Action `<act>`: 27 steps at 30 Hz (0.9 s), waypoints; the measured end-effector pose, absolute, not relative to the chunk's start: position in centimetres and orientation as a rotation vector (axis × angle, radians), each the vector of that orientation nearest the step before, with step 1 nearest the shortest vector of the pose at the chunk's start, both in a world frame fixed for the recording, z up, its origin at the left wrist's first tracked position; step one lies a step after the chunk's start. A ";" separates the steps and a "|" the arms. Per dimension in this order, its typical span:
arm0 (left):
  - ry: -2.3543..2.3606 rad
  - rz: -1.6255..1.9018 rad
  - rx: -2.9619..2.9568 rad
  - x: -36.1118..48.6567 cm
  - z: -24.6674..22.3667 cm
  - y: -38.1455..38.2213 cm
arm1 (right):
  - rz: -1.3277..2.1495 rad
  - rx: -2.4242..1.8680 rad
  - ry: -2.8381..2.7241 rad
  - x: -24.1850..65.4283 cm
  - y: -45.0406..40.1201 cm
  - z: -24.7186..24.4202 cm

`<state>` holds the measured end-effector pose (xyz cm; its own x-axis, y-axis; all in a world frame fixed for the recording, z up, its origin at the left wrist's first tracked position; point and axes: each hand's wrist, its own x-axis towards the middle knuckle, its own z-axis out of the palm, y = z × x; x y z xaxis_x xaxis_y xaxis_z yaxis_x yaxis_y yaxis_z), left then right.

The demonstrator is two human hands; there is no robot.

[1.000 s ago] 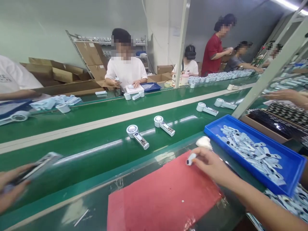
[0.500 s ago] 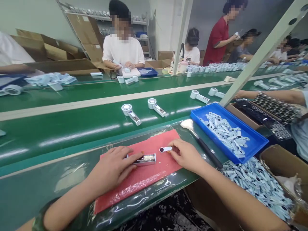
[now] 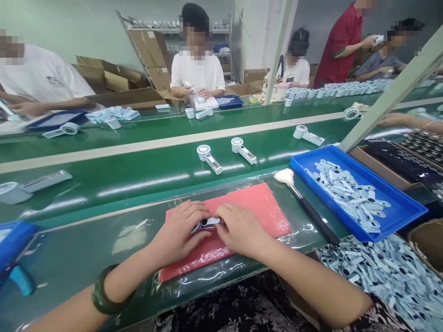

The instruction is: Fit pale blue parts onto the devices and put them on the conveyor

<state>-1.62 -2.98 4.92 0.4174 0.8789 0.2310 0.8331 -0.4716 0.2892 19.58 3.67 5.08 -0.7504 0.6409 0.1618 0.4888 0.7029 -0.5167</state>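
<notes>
Both my hands meet over a red mat (image 3: 256,205) on the near bench. My left hand (image 3: 180,230) presses down a small white handheld device handle (image 3: 197,227), mostly hidden under its fingers. My right hand (image 3: 238,228) holds a small pale blue cover piece (image 3: 209,222) with a dark round hole against that handle. A dark green bangle (image 3: 104,295) is on my left wrist.
A blue tray (image 3: 398,216) of pale cover pieces stands to the right, more pieces heaped below it (image 3: 380,272). A brush (image 3: 304,203) lies between mat and tray. Handheld fans (image 3: 209,157) ride the green conveyor (image 3: 138,170). Other people work across the belt and at right.
My right hand has brought the small cover piece leftwards onto the handle under my left hand. The view has swung slightly left and down.
</notes>
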 end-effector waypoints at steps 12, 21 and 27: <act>1.516 0.742 2.453 -0.9 4.4 -3.9 | 1.299 -0.883 -2.288 20.6 4.8 3.3; 1.647 0.604 2.528 0.9 4.6 -6.0 | 0.999 -0.792 -2.637 21.3 3.1 3.9; 1.626 0.480 2.350 0.7 5.3 -5.6 | 1.101 -0.731 -2.567 21.6 3.3 3.2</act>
<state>0.66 -5.60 5.30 0.3252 0.9368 0.1293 0.8568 -0.3498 0.3789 21.60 3.27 3.16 -0.8418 0.5387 0.0335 0.3472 0.5879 -0.7307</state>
